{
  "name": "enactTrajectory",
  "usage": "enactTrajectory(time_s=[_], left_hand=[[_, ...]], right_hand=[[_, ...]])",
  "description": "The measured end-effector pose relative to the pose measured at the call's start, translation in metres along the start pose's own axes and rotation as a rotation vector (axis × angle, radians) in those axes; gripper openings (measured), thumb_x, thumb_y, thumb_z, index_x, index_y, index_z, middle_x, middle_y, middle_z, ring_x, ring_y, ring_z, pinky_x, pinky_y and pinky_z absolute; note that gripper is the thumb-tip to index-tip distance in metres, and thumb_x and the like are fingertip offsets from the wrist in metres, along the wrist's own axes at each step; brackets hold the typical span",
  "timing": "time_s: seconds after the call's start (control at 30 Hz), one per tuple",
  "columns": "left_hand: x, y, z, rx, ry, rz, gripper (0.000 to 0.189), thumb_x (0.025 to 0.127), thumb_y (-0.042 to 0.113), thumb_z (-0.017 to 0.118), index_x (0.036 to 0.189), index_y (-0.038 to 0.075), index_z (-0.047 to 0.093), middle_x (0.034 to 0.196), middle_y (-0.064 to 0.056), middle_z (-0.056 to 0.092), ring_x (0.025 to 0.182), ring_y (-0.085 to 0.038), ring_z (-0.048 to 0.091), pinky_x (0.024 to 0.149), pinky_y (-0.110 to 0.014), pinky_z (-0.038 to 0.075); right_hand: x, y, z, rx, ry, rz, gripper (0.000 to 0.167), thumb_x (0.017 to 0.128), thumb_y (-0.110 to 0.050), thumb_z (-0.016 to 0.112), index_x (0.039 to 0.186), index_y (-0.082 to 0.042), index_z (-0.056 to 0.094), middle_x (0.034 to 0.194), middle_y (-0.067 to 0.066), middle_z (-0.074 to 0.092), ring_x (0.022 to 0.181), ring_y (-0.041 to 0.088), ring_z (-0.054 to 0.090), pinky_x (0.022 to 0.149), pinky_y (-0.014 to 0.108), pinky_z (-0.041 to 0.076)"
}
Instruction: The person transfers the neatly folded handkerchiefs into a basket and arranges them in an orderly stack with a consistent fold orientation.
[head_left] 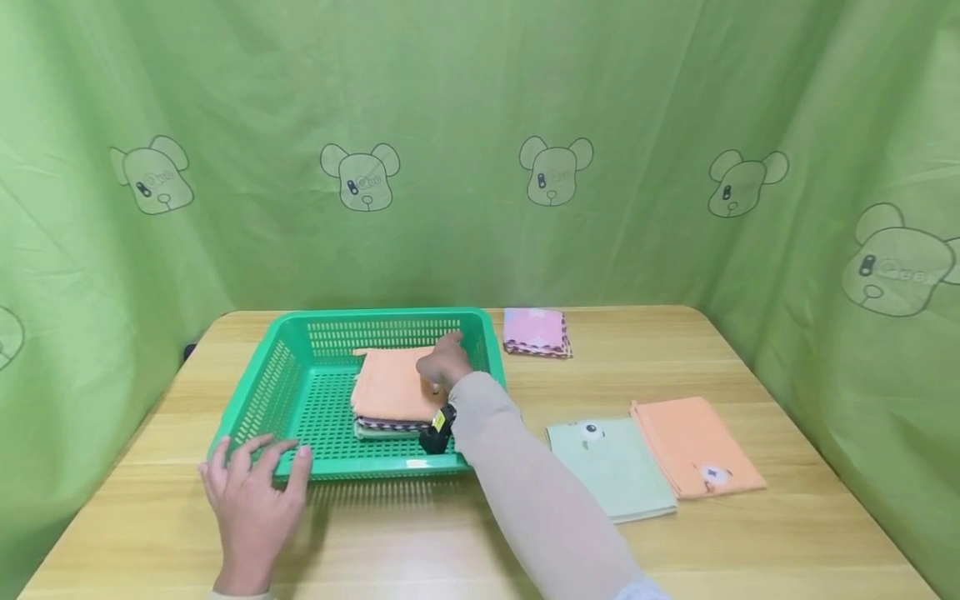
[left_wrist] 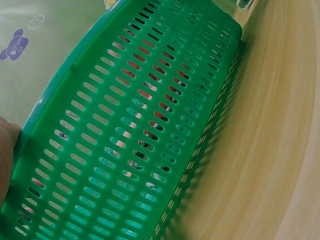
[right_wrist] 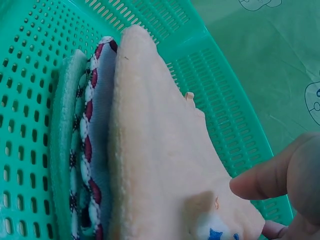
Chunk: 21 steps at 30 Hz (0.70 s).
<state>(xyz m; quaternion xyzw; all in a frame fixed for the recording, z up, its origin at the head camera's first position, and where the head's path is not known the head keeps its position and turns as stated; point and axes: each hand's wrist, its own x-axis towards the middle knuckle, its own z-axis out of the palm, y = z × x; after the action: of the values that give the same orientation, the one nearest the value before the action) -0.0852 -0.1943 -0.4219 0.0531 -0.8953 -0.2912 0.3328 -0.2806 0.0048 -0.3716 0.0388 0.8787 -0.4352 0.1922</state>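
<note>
In the head view, a green plastic basket (head_left: 326, 468) holds a stack of folded cloths. On top lies an orange towel (head_left: 393, 387), with a checkered-edged cloth (head_left: 397, 424) and a pale green one (head_left: 375, 433) beneath. My right hand (head_left: 446, 362) is inside the basket at the towel's right edge. The right wrist view shows its thumb (right_wrist: 257, 182) on that edge and a finger behind the corner, pinching it. My left hand (head_left: 255, 487) rests with spread fingers on the basket's front left corner; the left wrist view shows only part of it beside the rim.
Right of the basket, a pink folded cloth (head_left: 536, 329) lies near the table's back edge. A light green towel (head_left: 615, 471) and another orange towel (head_left: 697, 446) lie side by side on the wooden table (head_left: 390, 542). A green curtain (head_left: 457, 250) surrounds the table.
</note>
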Motion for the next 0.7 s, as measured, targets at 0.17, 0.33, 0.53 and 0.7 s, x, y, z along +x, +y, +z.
enactTrajectory(time_s=[0.17,0.33,0.53,0.7], left_hand=[[0.0001,-0.0002,0.0000,-0.006,0.001,-0.004,0.034,0.090,0.033,0.062,0.096,0.000,0.070,0.118,-0.027,0.058,0.135,-0.051,0.020,0.107,-0.070,-0.006],[0.0005,0.0011,-0.0002,-0.006,0.006,0.001,0.034,0.090,0.033,0.063,0.096,0.000,0.070,0.117,-0.027,0.058,0.135,-0.050,0.021,0.107,-0.070,-0.006],[0.0011,0.0017,-0.0009,-0.009,0.013,0.009,0.034,0.089,0.033,0.063,0.095,0.000,0.070,0.116,-0.028,0.058,0.135,-0.050,0.022,0.107,-0.070,-0.005],[0.0010,0.0017,-0.0012,-0.004,0.012,0.009,0.034,0.089,0.032,0.063,0.095,-0.001,0.070,0.117,-0.028,0.058,0.134,-0.051,0.023,0.107,-0.070,-0.005]], right_hand=[[-0.0010,-0.0005,-0.0007,-0.006,0.009,-0.015,0.086,0.086,0.002,0.045,0.150,0.003,-0.013,0.054,0.001,0.039,0.038,0.011,0.025,0.038,0.026,0.026],[-0.0034,0.0008,-0.0028,-0.044,0.004,-0.056,0.019,0.078,0.007,0.045,0.097,0.006,0.049,0.061,0.000,0.027,0.043,0.011,0.018,0.040,0.027,0.022],[-0.0056,0.0018,-0.0046,-0.021,-0.019,-0.047,0.027,0.080,0.005,0.046,0.070,-0.013,0.028,0.061,-0.001,0.020,0.044,0.012,0.017,0.041,0.028,0.022],[-0.0061,0.0011,-0.0046,-0.006,-0.046,-0.025,0.013,0.084,0.000,0.048,0.092,-0.003,0.039,0.084,0.012,0.042,0.047,0.013,0.022,0.043,0.029,0.025]])
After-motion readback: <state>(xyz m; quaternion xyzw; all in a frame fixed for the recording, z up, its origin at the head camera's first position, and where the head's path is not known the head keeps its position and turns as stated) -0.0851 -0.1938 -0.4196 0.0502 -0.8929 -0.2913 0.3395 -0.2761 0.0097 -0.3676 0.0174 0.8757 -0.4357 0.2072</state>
